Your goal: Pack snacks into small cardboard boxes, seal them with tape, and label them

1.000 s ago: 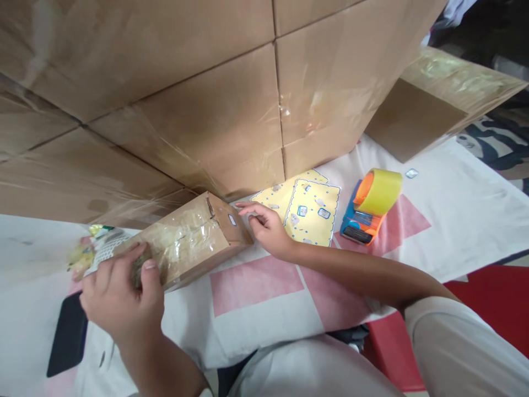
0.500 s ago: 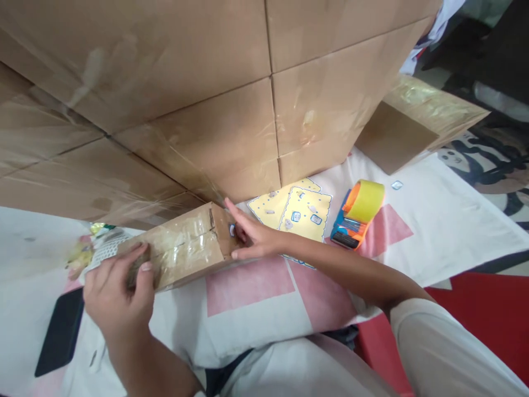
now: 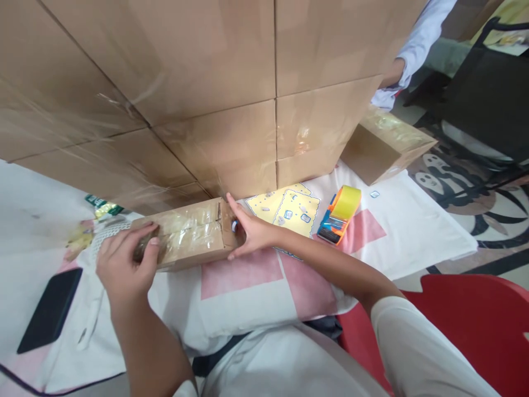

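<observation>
A small cardboard box (image 3: 190, 229) with clear tape across its top lies on the pink and white cloth (image 3: 248, 309). My left hand (image 3: 124, 264) grips its left end, with the thumb on the near side and the fingers over the top. Against the right end presses my right hand (image 3: 253, 229), thumb and forefinger spread over the end's edges; its other fingers are partly hidden. Just behind the box rises a wall of stacked, taped cartons (image 3: 231, 143). To the right of my right hand lie yellow patterned sheets (image 3: 295, 212).
An orange and blue tape dispenser with yellow tape (image 3: 345, 203) rests right of the sheets. Another carton (image 3: 372, 154) stands at the far right, near another person's sleeve (image 3: 421, 47). A black phone (image 3: 52, 309) lies at left. A red chair (image 3: 467, 325) is at lower right.
The view has shifted, showing more of the other person's sleeve and forearm at the right. Both hands stay at the ends of the small box.
</observation>
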`<action>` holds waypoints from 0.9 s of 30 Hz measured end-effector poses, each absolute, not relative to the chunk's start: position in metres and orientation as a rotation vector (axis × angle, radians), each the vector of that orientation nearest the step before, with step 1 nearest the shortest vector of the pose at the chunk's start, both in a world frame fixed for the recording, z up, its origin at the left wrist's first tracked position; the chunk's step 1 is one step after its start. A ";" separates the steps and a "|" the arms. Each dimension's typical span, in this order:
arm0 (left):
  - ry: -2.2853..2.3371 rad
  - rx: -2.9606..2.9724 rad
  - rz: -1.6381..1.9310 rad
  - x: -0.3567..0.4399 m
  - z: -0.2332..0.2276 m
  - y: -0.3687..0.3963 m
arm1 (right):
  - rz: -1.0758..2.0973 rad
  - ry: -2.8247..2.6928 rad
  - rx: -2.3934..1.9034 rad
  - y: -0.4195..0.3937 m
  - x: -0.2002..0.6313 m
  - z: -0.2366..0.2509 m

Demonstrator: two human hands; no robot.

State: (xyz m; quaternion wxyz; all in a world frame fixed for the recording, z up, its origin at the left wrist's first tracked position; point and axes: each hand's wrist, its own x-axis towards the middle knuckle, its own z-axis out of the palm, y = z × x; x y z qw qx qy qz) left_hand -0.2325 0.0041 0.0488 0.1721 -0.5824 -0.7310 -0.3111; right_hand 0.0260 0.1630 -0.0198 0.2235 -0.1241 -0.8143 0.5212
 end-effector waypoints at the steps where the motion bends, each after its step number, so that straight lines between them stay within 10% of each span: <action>1: -2.066 -1.662 -0.899 -0.233 0.049 0.004 | 1.520 -2.193 -0.321 0.164 0.028 -0.021; 27: -1.885 -1.447 -1.019 -0.059 -0.024 -0.054 | 1.852 -1.876 -0.307 0.162 0.018 -0.041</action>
